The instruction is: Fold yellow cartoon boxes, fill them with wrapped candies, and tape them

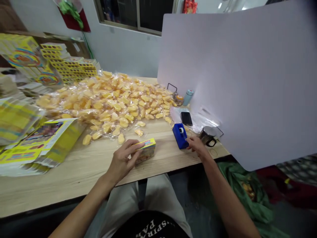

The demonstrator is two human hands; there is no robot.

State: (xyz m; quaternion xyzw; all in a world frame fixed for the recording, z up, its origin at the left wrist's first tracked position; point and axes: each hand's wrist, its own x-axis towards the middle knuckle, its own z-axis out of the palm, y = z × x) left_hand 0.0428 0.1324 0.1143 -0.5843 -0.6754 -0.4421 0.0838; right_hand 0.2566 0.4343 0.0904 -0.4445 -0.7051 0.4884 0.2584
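Head camera: one left hand [123, 161] grips one small yellow carton [148, 152] near the wooden table's [94, 162] front edge, both forearms reaching forward, while the right hand [197, 147] curls its fingers, grip unclear, at one blue tape dispenser [178, 137].

The left grip [123, 159] partly hides a box [148, 152].

The tape dispenser [181, 141] is blue, the small box [148, 152] yellow-topped, the surface [96, 165] pale wood-grained, the wrapped pieces [119, 105] yellow-orange, the shirt [148, 220] black with white lettering.
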